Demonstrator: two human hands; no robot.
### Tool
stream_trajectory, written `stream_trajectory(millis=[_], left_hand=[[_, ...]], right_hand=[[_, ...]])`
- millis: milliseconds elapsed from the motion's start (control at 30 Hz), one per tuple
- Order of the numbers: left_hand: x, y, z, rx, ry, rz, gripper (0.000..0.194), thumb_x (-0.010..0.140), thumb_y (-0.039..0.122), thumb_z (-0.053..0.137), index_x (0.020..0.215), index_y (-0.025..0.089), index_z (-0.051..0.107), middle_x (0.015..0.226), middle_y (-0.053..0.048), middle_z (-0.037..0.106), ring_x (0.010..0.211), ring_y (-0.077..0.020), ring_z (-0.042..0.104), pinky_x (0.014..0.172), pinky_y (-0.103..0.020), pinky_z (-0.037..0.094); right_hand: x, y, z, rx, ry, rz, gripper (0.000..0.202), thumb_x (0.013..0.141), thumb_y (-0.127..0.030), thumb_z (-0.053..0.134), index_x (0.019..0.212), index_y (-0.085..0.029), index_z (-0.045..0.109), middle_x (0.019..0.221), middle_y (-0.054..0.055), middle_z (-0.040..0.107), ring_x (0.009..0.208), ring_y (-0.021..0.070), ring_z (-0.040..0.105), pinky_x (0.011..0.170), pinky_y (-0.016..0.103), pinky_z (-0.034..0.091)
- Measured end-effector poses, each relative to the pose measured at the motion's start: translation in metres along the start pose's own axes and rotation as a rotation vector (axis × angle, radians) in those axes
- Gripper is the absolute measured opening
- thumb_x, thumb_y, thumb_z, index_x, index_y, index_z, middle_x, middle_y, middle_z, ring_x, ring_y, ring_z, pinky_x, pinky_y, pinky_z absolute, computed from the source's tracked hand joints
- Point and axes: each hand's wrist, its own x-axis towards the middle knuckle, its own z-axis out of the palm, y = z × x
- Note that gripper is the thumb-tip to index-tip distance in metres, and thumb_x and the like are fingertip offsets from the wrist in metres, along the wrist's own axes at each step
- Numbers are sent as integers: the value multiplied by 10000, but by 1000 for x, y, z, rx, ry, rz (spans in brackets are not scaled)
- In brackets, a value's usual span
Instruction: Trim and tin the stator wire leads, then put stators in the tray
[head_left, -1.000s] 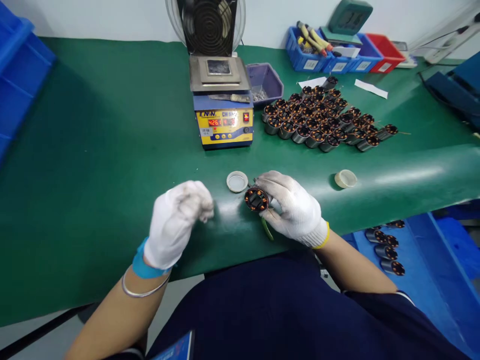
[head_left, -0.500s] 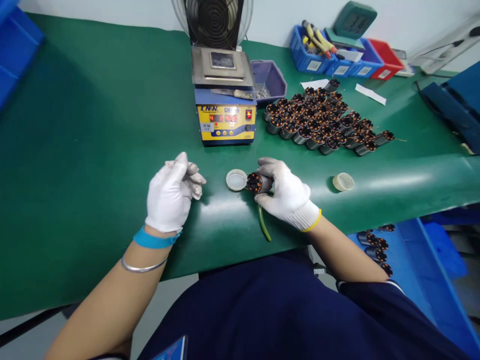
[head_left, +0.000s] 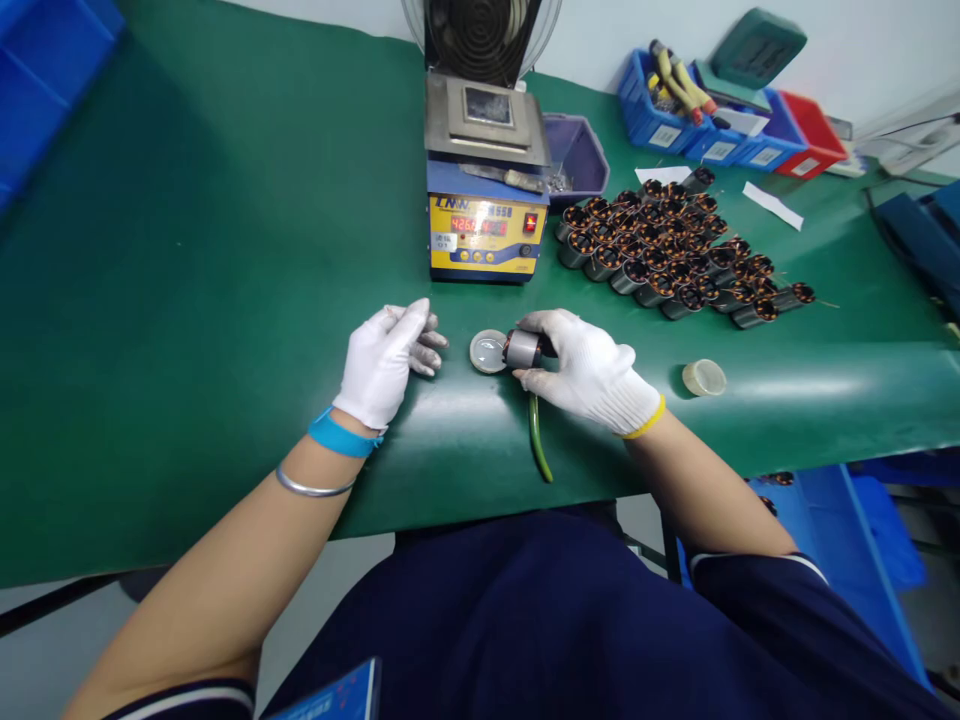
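Note:
My right hand [head_left: 589,368], in a white glove, grips a grey metal cylinder with copper windings [head_left: 523,349] between thumb and fingers. The cylinder lies on its side, its left end at the rim of a small round dish [head_left: 487,352] of clear liquid. Left of the dish, my left hand [head_left: 390,362], also gloved, hovers with bent, partly spread fingers and nothing visible in it. A green tool handle [head_left: 538,440] lies below my right hand, its upper end hidden. Many similar wound cylinders [head_left: 652,250] stand grouped at the right.
A solder pot with a digital display [head_left: 484,230] stands behind the dish, a fan [head_left: 480,35] behind it. Beside it is a purple bin [head_left: 581,150]. A second small cup [head_left: 703,377] sits at the right. Blue and red bins [head_left: 814,135] line the back right.
The cylinder has turned: its wound end faced the camera before, now its smooth side shows. The whole view has shifted, so the bench items appear further right.

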Motion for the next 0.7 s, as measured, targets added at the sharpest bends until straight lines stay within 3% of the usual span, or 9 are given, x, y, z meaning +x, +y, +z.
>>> stream_trajectory(millis=[100, 200, 300, 400, 500, 700], left_hand=[[-1, 0, 0, 14, -12, -13, 346, 843, 457, 764, 800, 160, 594, 695, -27, 676, 480, -110, 613, 431, -204, 466], [0, 0, 0, 22, -19, -17, 336, 855, 455, 753, 820, 158, 600, 694, -31, 683, 479, -113, 617, 435, -203, 470], [0, -1, -1, 33, -29, -20, 326, 871, 449, 733, 826, 153, 604, 688, -37, 688, 479, -114, 616, 439, -202, 471], [-1, 1, -1, 49, -31, -24, 331, 870, 454, 734, 830, 150, 609, 687, -36, 686, 484, -113, 617, 445, -199, 472], [-2, 3, 1, 65, -28, -23, 342, 865, 464, 738, 837, 148, 610, 690, -40, 687, 490, -111, 615, 451, -197, 470], [-5, 6, 4, 115, -30, -10, 360, 854, 484, 743, 906, 151, 615, 711, -43, 694, 505, -111, 611, 462, -198, 471]], right_hand=[[0, 5, 2, 50, 25, -35, 546, 802, -363, 700, 1326, -221, 646, 1285, 88, 686, 1104, 323, 676, 851, 412, 551], [-1, 9, 2, 62, 127, -87, 558, 820, -359, 676, 1355, -209, 629, 1298, 96, 671, 1116, 319, 662, 879, 426, 551], [0, 10, -2, -63, 195, -228, 575, 835, -311, 660, 1392, -180, 608, 1318, 134, 640, 1150, 324, 622, 912, 435, 528], [5, 3, -8, -320, 130, -320, 482, 896, -268, 606, 1371, -196, 637, 1306, 158, 640, 1086, 334, 598, 863, 453, 486], [12, -7, -10, -490, 13, -316, 406, 974, -234, 505, 1353, -236, 652, 1292, 142, 658, 1007, 314, 579, 811, 439, 440], [14, -13, -15, -492, -69, -274, 403, 995, -217, 489, 1366, -243, 643, 1340, 152, 642, 1052, 338, 566, 859, 487, 448]])
